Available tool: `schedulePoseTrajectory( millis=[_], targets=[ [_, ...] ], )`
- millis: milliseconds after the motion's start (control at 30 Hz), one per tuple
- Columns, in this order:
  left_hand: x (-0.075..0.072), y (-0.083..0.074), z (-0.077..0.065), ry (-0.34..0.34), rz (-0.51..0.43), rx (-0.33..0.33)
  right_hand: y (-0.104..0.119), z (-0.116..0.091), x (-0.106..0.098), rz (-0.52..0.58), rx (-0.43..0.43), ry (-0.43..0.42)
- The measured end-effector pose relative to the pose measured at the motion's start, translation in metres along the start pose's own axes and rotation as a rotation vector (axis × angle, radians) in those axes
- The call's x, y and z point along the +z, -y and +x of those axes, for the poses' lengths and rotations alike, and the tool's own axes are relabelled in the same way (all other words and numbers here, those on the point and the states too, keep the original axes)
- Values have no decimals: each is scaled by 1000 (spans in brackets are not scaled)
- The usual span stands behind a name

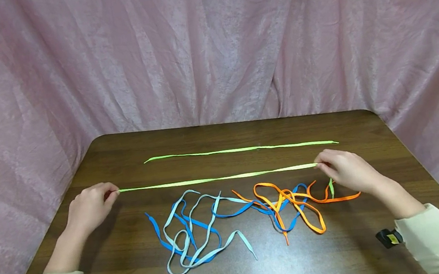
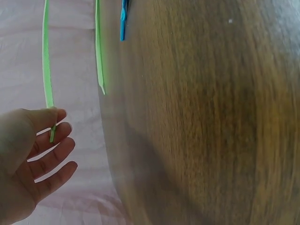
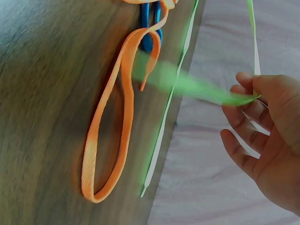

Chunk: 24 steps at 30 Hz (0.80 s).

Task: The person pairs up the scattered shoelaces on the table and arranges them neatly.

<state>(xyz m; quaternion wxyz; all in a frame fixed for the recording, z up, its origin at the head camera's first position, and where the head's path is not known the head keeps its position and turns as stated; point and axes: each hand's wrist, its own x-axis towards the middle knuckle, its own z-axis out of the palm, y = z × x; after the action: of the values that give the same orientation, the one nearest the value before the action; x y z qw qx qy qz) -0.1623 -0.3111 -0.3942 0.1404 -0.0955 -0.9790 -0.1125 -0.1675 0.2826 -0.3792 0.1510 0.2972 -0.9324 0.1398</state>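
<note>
A neon yellow-green shoelace [image 1: 217,179] is stretched nearly straight between both hands, raised above the table. My left hand [image 1: 92,207] pinches it near one end between thumb and forefinger; its tip sticks out below the fingers in the left wrist view. With thumb and fingertips, my right hand [image 1: 348,169] pinches the other side, and a loose tail [image 3: 187,86] of the lace hangs from it, blurred. Farther back, a second yellow-green shoelace [image 1: 242,149] lies almost straight across the table, apart from both hands.
Nearer me on the brown wooden table [image 1: 137,270] lies a loose tangle: a pale blue shoelace [image 1: 202,254], blue shoelaces [image 1: 202,223] and orange shoelaces [image 1: 320,223]. Part of the orange lies below my right hand. Pink curtains [image 1: 191,56] hang around the table.
</note>
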Motion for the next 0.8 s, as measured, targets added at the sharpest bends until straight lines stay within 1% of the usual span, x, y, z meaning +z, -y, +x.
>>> schedulePoseTrajectory(
  millis=[200,333,433,633,800],
  targets=[
    [-1,4,4,9,3,-9,-11,-7,1,-60,25,13],
    [-2,7,6,38,1,-18,-20,-13,2,-78,48,28],
    [-3,9,7,56,3,-27,-26,-17,1,-83,59,23],
    [-2,13,7,48,5,-27,-37,-25,0,-92,70,10],
    [-2,12,8,41,7,-22,-46,-30,0,-98,65,4]
  ],
)
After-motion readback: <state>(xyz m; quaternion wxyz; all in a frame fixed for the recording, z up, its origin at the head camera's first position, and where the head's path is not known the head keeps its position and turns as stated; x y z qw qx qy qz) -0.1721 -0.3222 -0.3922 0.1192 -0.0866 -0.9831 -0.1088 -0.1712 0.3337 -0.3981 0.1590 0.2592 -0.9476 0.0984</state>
